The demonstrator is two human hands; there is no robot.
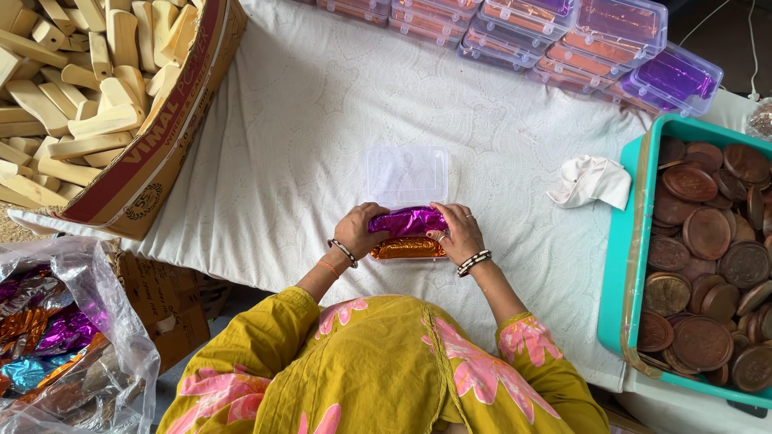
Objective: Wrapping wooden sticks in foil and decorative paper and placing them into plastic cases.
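Observation:
A small clear plastic box (406, 247) lies open on the white cloth (305, 120), its lid (406, 173) flipped back away from me. Inside it sit an orange foil piece (404, 249) and, on top, a crumpled purple foil sheet (406, 219). My left hand (355, 229) grips the left end of the purple foil and the box. My right hand (458, 231) presses the foil's right end, fingers curled over it. Both wrists carry bracelets.
A cardboard box (153, 161) of pale wooden blocks stands at the left. A teal tub (623, 265) of brown embossed discs is on the right, a white crumpled cloth (591, 181) beside it. Filled clear boxes (563, 40) are stacked at the back. A plastic bag of coloured foils (56, 345) lies lower left.

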